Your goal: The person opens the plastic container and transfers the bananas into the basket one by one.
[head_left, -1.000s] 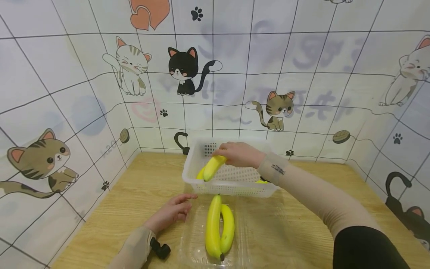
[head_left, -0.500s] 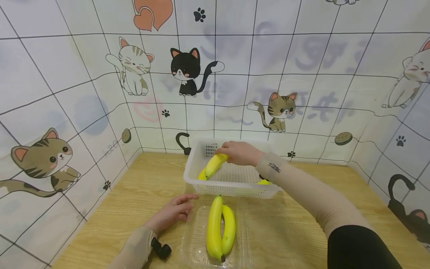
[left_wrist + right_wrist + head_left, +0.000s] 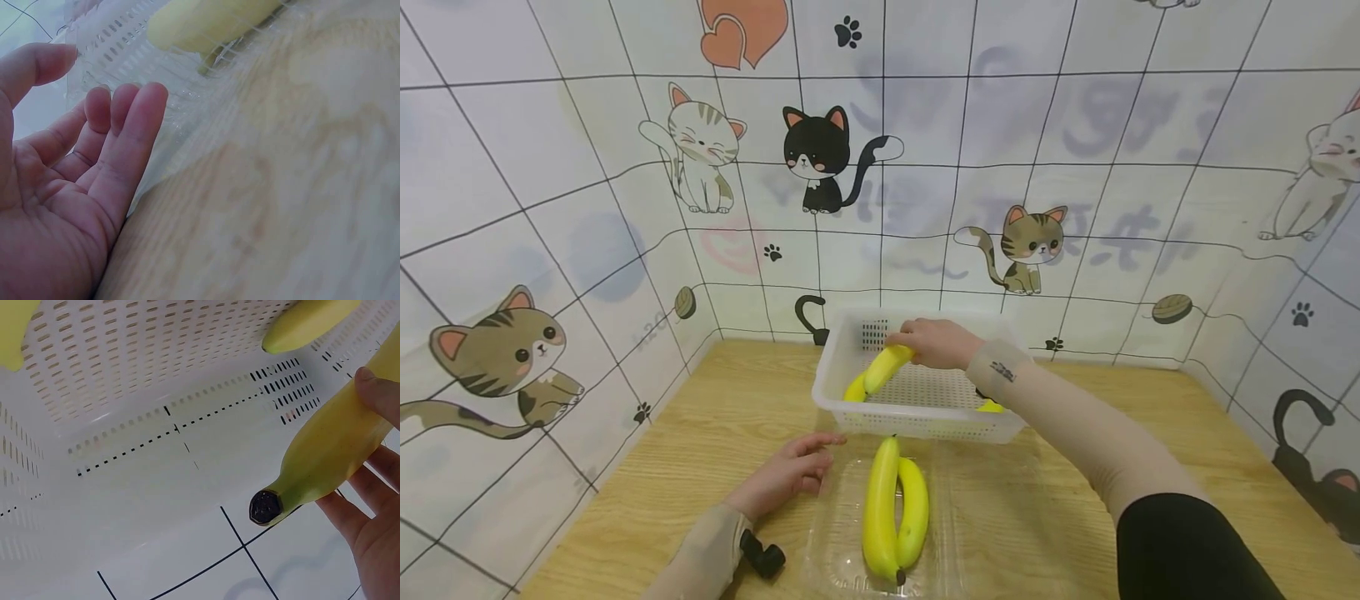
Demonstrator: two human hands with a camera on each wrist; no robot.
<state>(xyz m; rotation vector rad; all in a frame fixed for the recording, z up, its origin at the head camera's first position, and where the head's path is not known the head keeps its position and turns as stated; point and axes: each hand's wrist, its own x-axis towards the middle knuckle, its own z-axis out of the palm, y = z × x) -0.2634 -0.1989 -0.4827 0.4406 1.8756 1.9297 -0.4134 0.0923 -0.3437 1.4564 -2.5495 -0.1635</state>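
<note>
A yellow banana [image 3: 886, 370] is gripped by my right hand [image 3: 942, 343] over the white perforated basket [image 3: 917, 410]. In the right wrist view the held banana [image 3: 337, 440] shows its dark stem end, thumb on one side and fingers on the other. Another banana [image 3: 306, 325] lies in the basket, and part of a further one [image 3: 991, 407] shows at its right. Two bananas, one long [image 3: 880, 508] and one shorter [image 3: 914, 512], lie side by side in a clear plastic container [image 3: 835, 558]. Beside that container's left edge rests my left hand [image 3: 786, 473], its fingers loosely bent and holding nothing.
The wooden table [image 3: 730, 400] runs back to a wall covering [image 3: 917, 208] printed with cats and grid lines. Clear plastic, hard to make out, extends to the right of the two bananas. A black device [image 3: 763, 557] sits on my left wrist.
The held banana has shifted slightly right and up relative to the basket, staying in my right hand. My left hand stays put; the whole view drifts a little to the right.
</note>
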